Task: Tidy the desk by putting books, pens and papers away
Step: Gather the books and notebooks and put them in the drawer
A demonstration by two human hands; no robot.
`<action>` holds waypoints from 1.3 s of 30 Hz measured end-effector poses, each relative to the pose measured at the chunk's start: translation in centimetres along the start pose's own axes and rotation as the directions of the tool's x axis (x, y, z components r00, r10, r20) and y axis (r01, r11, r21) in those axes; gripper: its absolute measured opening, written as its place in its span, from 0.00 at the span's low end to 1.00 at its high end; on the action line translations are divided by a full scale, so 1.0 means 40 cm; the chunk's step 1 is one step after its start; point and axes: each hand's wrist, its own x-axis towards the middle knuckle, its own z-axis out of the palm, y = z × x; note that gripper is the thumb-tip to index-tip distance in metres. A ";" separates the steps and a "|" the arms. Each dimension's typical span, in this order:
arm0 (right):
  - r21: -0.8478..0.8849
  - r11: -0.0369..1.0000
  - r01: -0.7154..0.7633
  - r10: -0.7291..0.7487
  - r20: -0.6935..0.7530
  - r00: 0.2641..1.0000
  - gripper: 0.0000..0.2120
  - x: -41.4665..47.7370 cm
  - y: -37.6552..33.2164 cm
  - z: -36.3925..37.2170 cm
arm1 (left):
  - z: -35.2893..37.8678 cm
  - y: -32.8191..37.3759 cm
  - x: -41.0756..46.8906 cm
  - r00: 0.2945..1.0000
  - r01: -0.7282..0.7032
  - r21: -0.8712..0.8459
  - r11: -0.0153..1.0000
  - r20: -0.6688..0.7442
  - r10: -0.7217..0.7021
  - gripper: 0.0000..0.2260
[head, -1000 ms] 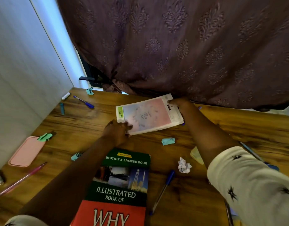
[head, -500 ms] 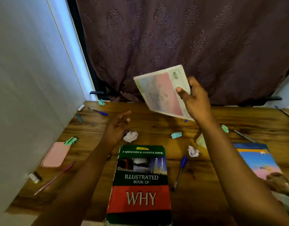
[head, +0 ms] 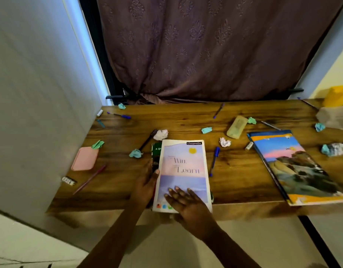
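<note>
A pastel "classmate" notebook [head: 183, 167] lies flat on top of the green book [head: 156, 149] at the desk's front edge, with only the book's left strip showing. My right hand [head: 188, 204] presses flat on the notebook's near end, fingers straight. My left hand [head: 145, 184] rests against the stack's left side, thumb on the notebook's edge. A large landscape-cover book [head: 294, 167] lies at the right. A blue pen [head: 214, 161] lies just right of the stack, a red pen [head: 90, 178] at the left, and a black pen [head: 147, 140] behind the stack.
The wooden desk [head: 238, 180] carries several crumpled paper balls, such as a white one [head: 224, 142] and a teal one [head: 135, 153]. A pink case [head: 84, 158] sits at the left, a yellowish case [head: 236, 127] behind the middle. Wall on the left, curtain behind.
My right hand carried the notebook from the back of the desk through the air and laid it on the green book. My left hand moved to the stack's left side.
</note>
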 end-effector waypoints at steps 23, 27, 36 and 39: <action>0.190 0.910 -0.368 0.354 0.103 0.930 0.34 0.139 0.176 -0.001 | 0.046 -0.044 0.076 0.950 -0.226 0.722 0.654 0.016 0.310 0.25; 0.241 0.897 -0.370 0.368 0.056 0.928 0.34 0.143 0.181 0.010 | 0.041 -0.039 0.084 0.950 -0.252 0.689 0.680 0.042 0.310 0.24; 0.610 0.742 -0.277 0.461 -0.165 0.872 0.24 0.036 0.208 -0.078 | 0.155 0.046 0.012 0.901 -0.258 0.738 0.623 -0.050 0.432 0.22; 0.772 0.604 -0.199 0.573 -0.246 0.782 0.15 -0.167 0.267 -0.121 | 0.346 0.040 -0.150 0.804 -0.445 0.521 0.728 -0.126 0.581 0.15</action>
